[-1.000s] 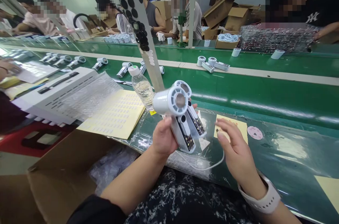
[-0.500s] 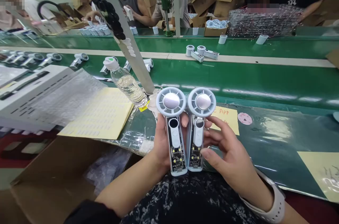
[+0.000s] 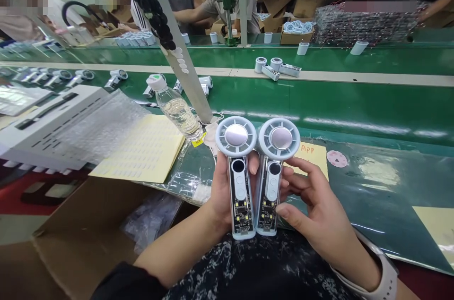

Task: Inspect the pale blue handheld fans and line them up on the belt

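Note:
Two light-blue handheld fans stand side by side in front of me, round heads up, with clear handles baring dark circuit boards. My left hand (image 3: 220, 193) is closed round the handle of the left handheld fan (image 3: 240, 186). On the right handheld fan (image 3: 272, 184), my right hand (image 3: 315, 208) grips the handle from its right side, thumb on the near edge and fingers behind. The two handles touch or nearly touch near their lower ends. Each fan head has a shiny silver disc at its centre. Parts of my fingers are hidden behind the handles.
A clear bottle (image 3: 179, 111) leans by a slanted post (image 3: 193, 80) left of the fans. Yellow sticker sheets (image 3: 142, 153) and a white box (image 3: 53, 125) lie further left, above an open carton (image 3: 88, 224). Across the green conveyor (image 3: 336, 101), several people work; more fans lie on it.
The view has shifted slightly, so the scene sits further right. The right fan's head has swung a little away from the left one. Both hands keep their hold.

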`<action>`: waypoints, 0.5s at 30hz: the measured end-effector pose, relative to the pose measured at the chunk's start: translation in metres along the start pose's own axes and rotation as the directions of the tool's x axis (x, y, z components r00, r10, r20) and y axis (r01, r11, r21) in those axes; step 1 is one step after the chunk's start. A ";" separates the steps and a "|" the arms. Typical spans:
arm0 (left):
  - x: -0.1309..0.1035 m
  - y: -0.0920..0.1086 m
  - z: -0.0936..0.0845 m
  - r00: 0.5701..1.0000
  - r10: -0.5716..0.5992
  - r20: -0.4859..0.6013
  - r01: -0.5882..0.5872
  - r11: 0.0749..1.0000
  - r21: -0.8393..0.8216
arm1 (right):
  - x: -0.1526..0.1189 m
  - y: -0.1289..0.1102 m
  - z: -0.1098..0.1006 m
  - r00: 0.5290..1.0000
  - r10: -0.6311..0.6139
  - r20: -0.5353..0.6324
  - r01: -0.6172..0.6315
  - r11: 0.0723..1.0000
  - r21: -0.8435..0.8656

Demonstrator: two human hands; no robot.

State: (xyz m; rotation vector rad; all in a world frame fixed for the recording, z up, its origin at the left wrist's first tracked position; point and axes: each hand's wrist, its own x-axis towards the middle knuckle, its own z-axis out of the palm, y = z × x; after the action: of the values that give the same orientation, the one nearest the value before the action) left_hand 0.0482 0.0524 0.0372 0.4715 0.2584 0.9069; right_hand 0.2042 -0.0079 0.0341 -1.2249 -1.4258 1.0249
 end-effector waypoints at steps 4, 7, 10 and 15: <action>-0.002 0.002 0.004 0.998 0.056 0.006 -0.057 0.993 0.108 | 0.001 -0.010 -0.005 0.975 -0.124 -0.183 0.084 0.974 -0.213; -0.004 -0.001 0.009 0.995 0.102 0.001 -0.101 0.980 0.170 | 0.001 -0.020 -0.004 0.937 -0.249 -0.243 0.198 0.957 -0.214; -0.006 -0.005 0.012 0.983 0.185 -0.006 -0.179 0.958 0.223 | 0.001 -0.026 0.001 0.925 -0.294 -0.242 0.256 0.950 -0.178; -0.007 -0.008 0.013 0.970 0.241 -0.034 -0.216 0.917 0.335 | 0.003 -0.024 0.006 0.920 -0.274 -0.279 0.237 0.958 -0.161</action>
State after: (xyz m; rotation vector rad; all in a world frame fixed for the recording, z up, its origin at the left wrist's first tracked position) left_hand 0.0548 0.0390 0.0445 0.7918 0.4341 1.1176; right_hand 0.1943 -0.0087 0.0570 -1.1865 -1.3803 0.5510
